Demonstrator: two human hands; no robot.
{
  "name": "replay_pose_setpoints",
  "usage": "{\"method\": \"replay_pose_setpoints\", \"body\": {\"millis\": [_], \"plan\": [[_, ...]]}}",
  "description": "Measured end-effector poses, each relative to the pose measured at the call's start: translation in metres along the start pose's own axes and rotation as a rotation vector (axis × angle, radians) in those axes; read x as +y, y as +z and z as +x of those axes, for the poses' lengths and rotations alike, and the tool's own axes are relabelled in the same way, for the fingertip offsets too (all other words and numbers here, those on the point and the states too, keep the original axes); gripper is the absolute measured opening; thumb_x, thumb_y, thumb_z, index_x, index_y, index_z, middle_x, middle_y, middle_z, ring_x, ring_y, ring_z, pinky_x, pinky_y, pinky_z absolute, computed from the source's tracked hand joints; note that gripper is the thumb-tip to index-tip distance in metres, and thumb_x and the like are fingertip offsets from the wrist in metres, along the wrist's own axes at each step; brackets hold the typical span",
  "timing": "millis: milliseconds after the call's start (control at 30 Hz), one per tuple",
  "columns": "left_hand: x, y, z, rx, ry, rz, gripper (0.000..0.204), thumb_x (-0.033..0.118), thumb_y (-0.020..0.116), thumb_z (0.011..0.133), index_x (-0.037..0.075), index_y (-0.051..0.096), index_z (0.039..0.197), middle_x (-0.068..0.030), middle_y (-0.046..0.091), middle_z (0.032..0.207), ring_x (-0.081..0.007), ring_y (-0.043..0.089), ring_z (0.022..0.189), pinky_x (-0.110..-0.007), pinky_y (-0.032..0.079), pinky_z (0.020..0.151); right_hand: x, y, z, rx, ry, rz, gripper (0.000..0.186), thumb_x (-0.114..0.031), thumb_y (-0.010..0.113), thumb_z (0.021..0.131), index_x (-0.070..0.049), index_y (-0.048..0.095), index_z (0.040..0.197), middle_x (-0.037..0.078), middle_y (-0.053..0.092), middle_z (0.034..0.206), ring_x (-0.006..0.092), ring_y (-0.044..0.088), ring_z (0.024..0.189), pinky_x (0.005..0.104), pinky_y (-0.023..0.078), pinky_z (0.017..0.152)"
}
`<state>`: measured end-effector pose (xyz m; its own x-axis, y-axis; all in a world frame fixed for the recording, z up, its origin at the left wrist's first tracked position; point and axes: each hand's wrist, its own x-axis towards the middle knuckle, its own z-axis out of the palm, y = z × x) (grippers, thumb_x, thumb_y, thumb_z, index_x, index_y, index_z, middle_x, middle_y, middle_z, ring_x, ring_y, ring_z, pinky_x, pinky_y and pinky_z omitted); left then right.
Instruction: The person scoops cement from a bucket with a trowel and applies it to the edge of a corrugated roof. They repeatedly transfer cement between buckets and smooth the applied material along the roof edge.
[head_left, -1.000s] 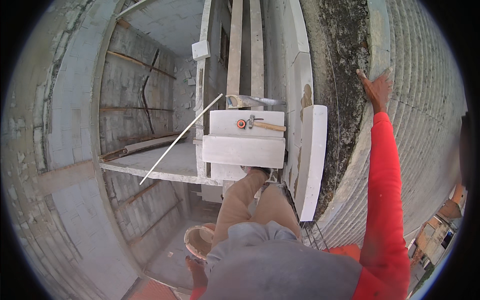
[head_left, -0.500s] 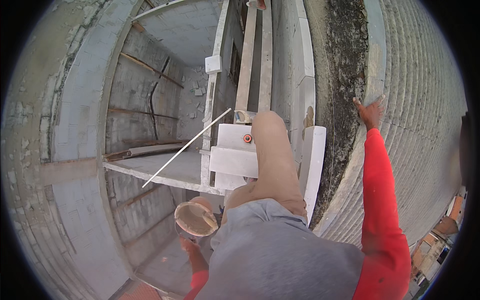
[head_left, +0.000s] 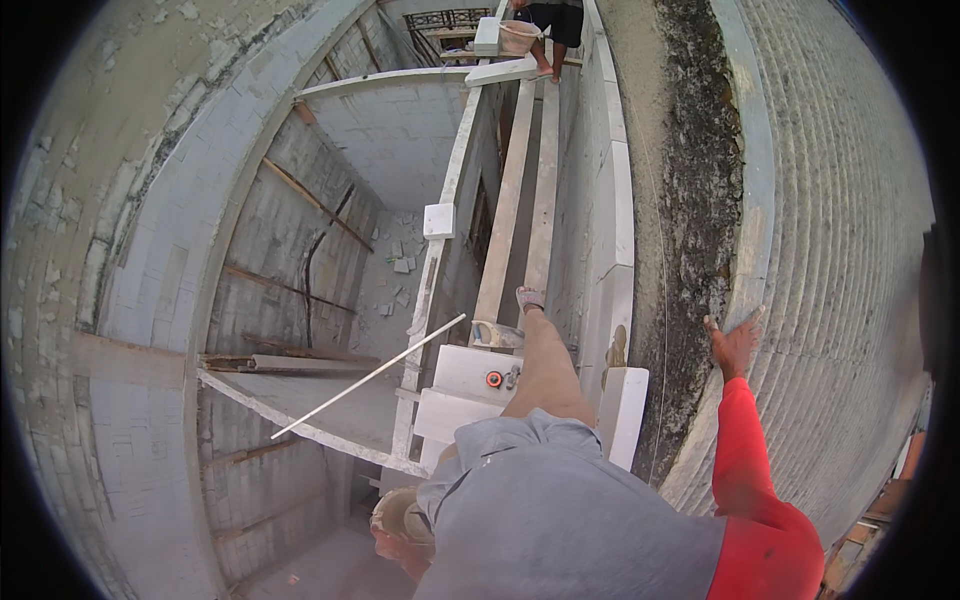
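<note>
My right hand, fingers spread, rests on the pale wall edge beside the corrugated roof; it holds nothing. At my left hip is a bucket with a mortar-crusted rim, partly hidden by my grey shirt. My left hand is out of sight behind my body. Pale blocks are in front of me, with an orange-and-black round item on top. A trowel-like tool lies just past them. My sandalled foot is on the planks.
Two long planks run ahead between block walls. Far along, a co-worker stands by another bucket. A white rod spans the wall top at left. Deep rooms open on the left, with rubble below. Corrugated roofing slopes at right.
My leg has stretched forward, placing my foot on the planks. The bucket has shifted back beside me, and my left hand has gone from view. My right hand stays on the wall edge.
</note>
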<state>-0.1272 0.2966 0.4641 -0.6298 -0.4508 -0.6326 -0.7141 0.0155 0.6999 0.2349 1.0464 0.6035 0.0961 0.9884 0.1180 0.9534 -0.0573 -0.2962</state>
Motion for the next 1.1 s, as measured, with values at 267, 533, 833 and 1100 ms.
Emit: {"method": "replay_pose_setpoints", "body": {"millis": [267,533,833,1100], "plan": [[0.147,0.235,0.026,0.012,0.071,0.057,0.036,0.046,0.065,0.104,0.012,0.061,0.113,-0.0023,0.051,0.086,-0.0167,0.049,0.069,-0.036,0.045,0.061,-0.048,-0.01,0.055,0.031,0.083,-0.07,0.137,-0.056,0.091,0.079,-0.003,0.007,0.173,0.031,0.028,0.172,0.0486,0.03,0.158,0.057,0.025,0.131],[0.293,0.416,-0.007,0.093,0.226,0.2,0.036,0.046,0.064,0.104,0.011,0.062,0.108,-0.0017,0.051,0.081,-0.0161,0.048,0.065,-0.035,0.043,0.057,-0.206,-0.047,0.268,0.302,-0.155,0.04,0.116,-0.051,0.084,0.088,-0.003,0.022,0.172,0.022,0.029,0.175,0.0415,0.027,0.161,0.0541,0.022,0.132],[0.368,0.488,-0.04,0.059,0.339,0.197,0.036,0.047,0.064,0.105,0.01,0.063,0.102,-0.001,0.051,0.076,-0.0155,0.047,0.06,-0.035,0.04,0.052,-0.235,-0.043,0.298,0.32,0.011,-0.01,0.103,-0.033,0.086,0.09,-0.006,0.027,0.171,0.02,0.034,0.172,0.0431,0.03,0.159,0.0565,0.022,0.13],[0.373,0.633,-0.125,-0.274,0.456,0.254,0.057,0.045,0.061,0.106,-0.011,0.071,0.118,-0.0121,0.073,0.107,-0.0251,0.072,0.087,-0.044,0.058,0.078,-0.238,-0.048,0.295,0.337,0.089,0.015,0.113,-0.048,0.087,0.086,-0.005,0.027,0.171,0.023,0.036,0.171,0.0445,0.033,0.158,0.0579,0.026,0.129]]}}
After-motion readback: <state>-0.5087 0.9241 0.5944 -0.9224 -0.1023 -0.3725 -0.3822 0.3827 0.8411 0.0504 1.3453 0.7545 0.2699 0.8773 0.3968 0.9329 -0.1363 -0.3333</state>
